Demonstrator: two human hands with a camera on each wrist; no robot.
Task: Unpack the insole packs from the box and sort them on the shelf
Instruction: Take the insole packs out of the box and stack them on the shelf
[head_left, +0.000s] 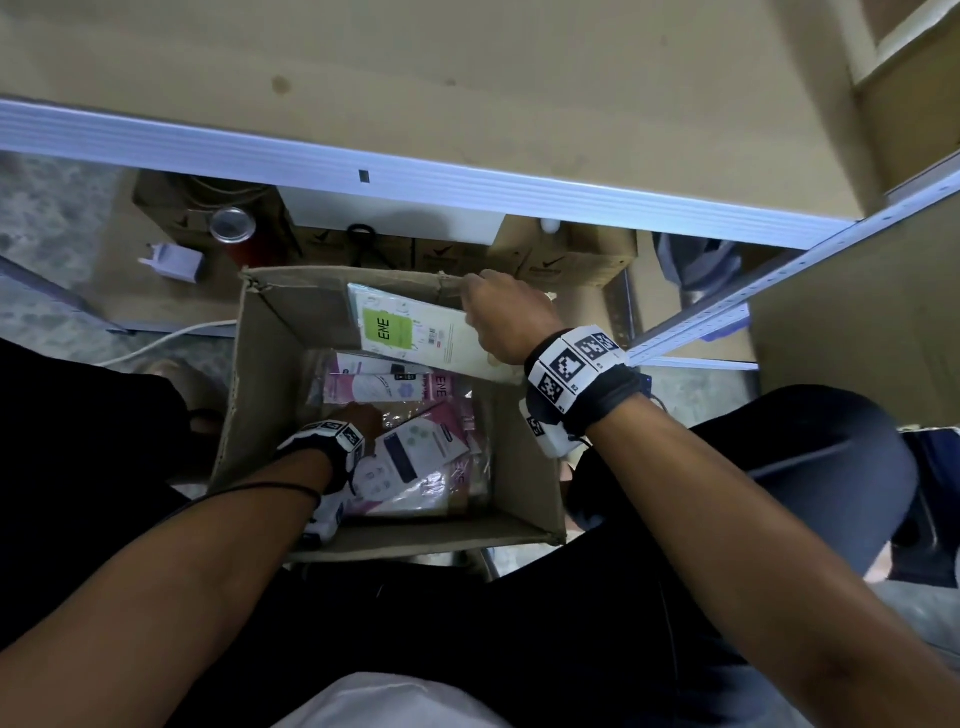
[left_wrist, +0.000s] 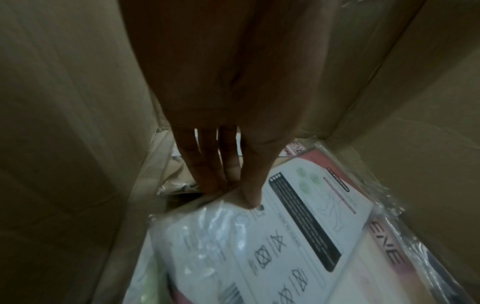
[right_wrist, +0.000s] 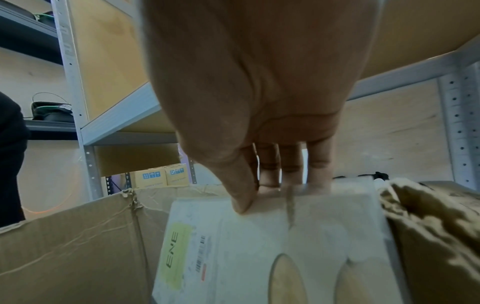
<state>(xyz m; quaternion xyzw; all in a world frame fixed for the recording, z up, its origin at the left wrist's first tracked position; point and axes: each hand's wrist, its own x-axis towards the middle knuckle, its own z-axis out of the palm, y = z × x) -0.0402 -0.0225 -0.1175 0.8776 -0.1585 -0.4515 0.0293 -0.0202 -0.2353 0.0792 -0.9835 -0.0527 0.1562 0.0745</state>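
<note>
An open cardboard box (head_left: 260, 374) stands on the floor between my knees, with several insole packs inside. My right hand (head_left: 498, 317) pinches the top edge of a white pack with a green label (head_left: 410, 332) (right_wrist: 259, 246), thumb in front and fingers behind, holding it upright above the box's far right corner. My left hand (head_left: 358, 421) is deep in the box at its left wall. Its thumb and fingers (left_wrist: 233, 185) pinch the edge of a white pack in clear wrap (left_wrist: 272, 236) that lies on pink packs (head_left: 389, 387).
A wooden shelf board with a white metal rail (head_left: 467, 182) runs across above the box. Under it sit a red can (head_left: 234, 228), a white charger (head_left: 176, 262) and brown cartons (head_left: 566, 260). A metal upright (right_wrist: 75, 92) stands to the left in the right wrist view.
</note>
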